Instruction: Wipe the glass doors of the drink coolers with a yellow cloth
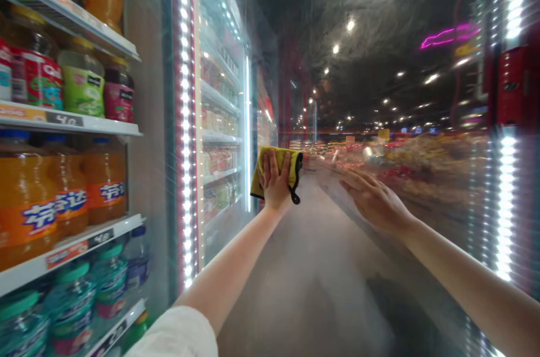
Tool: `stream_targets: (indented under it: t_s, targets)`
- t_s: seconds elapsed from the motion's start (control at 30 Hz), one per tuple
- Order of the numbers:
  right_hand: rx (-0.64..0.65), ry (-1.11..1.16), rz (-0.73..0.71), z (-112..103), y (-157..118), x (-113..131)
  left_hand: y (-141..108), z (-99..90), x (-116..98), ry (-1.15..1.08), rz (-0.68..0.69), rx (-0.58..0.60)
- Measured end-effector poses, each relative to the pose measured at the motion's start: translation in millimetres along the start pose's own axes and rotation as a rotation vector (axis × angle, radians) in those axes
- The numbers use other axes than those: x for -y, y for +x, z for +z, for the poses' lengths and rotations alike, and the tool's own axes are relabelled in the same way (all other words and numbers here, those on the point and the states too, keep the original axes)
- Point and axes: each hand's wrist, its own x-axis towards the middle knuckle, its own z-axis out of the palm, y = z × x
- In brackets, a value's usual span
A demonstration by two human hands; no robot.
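My left hand presses a folded yellow cloth with black edging and a small black loop against the clear glass door in front of me. The fingers lie spread over the cloth and pin it to the pane. To the right, my right hand is at the glass with its fingers stretched out and nothing held. That hand is a little blurred, and whether the palm touches the pane cannot be told.
At the left, cooler shelves hold several drink bottles, among them orange soda. A bright light strip runs upright beside them, and another light strip stands at the right. Beyond the glass are blurred displays.
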Motion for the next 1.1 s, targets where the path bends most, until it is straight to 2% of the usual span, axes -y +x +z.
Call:
stream_targets:
  t_s: [0.07,0.13,0.2,0.23,0.3,0.4,0.47,0.5,0.57,0.63,0.7,0.77,0.83,0.9,0.97,1.03,1.1]
  targets:
    - [0.005,-0.007,0.009,-1.2,-2.4,1.2,-17.0,4.7,-7.9,0.012,0.205,0.108]
    - [-0.002,-0.030,-0.004,-3.7,-7.9,0.9,-37.6,2.6,1.2,0.014,0.446,0.244]
    - [-0.009,-0.051,-0.020,-7.5,-14.8,-2.3,-48.8,-2.7,14.9,0.014,0.562,0.311]
    - [-0.011,-0.057,-0.016,-9.6,-18.2,-4.9,-48.5,-4.7,18.4,0.014,0.559,0.311]
    - [-0.015,-0.059,0.030,-13.0,-24.1,-11.1,-36.1,-4.4,11.6,0.013,0.438,0.249]
    - [-0.027,-0.034,0.115,-13.5,-31.5,-18.3,-5.4,8.2,-31.5,-0.013,0.158,0.084]
    - [-0.034,-0.011,0.136,-10.9,-37.4,-19.9,5.4,19.6,-64.7,-0.044,0.098,0.028]
    - [-0.037,-0.004,0.136,-9.5,-41.2,-20.0,5.0,24.3,-76.6,-0.060,0.129,0.030]
    - [-0.033,-0.003,0.125,-7.4,-51.0,-20.0,-5.5,29.2,-84.6,-0.089,0.307,0.096]
    - [-0.019,-0.017,0.106,-7.6,-63.1,-21.7,-20.7,27.2,-72.3,-0.095,0.549,0.200]
    - [0.001,-0.033,0.099,-9.6,-75.6,-26.1,-27.8,20.0,-51.1,-0.055,0.694,0.258]
    - [0.011,-0.045,0.108,-11.7,-85.9,-32.5,-19.2,11.6,-37.0,0.016,0.689,0.237]
    - [0.011,-0.051,0.132,-12.7,-92.2,-38.9,3.1,7.0,-41.0,0.077,0.557,0.160]
    - [0.010,-0.049,0.172,-12.1,-94.3,-43.7,28.1,9.3,-63.1,0.119,0.327,0.040]
    - [0.009,-0.041,0.204,-10.8,-94.0,-46.2,42.7,17.3,-92.5,0.126,0.209,-0.016]
    - [-0.004,-0.041,0.201,-10.0,-93.9,-47.2,39.9,26.8,-113.7,0.113,0.230,-0.017]
    - [-0.011,-0.054,0.168,-10.9,-95.8,-48.4,21.5,33.2,-115.1,0.101,0.388,0.024]
